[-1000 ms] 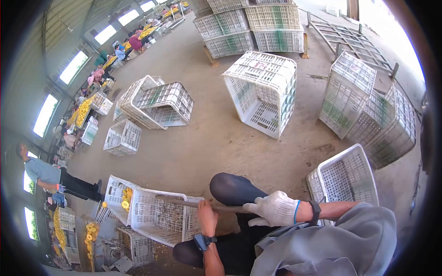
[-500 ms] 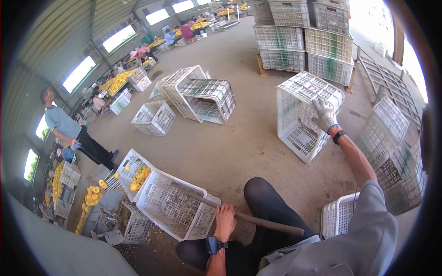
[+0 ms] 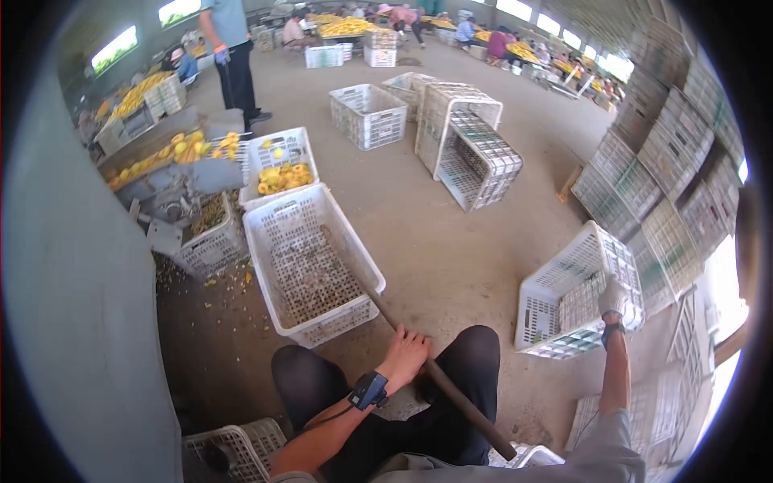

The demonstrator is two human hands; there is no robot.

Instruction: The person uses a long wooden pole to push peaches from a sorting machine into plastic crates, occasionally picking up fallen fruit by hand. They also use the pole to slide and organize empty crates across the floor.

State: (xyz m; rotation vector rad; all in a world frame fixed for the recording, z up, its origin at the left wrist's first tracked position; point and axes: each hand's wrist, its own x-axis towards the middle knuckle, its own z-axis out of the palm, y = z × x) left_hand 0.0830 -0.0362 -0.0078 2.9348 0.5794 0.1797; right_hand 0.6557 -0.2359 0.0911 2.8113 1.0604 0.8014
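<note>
My bare left hand [image 3: 405,350], with a dark band on the wrist, is closed on a long wooden handle [image 3: 451,396]. The handle runs from over my lap into a white plastic crate [image 3: 266,241] on the floor in front of me, whose bottom is littered with scraps. My gloved right hand [image 3: 616,298] is stretched out to the right and grips the rim of another white crate [image 3: 555,294], which lies tipped on its side with its opening towards me.
Behind the front crate stand a crate of yellow fruit [image 3: 278,165] and a metal chute with fruit [image 3: 173,173]. A person [image 3: 229,48] stands beyond. Loose crates [image 3: 467,137] lie mid-floor and stacked crates [image 3: 676,161] fill the right. A grey wall [image 3: 72,322] is at my left.
My right hand left the handle, reached out to the upturned crate and now holds its rim, with the crate tipped over closer to me. My view swung left. The left hand kept the handle.
</note>
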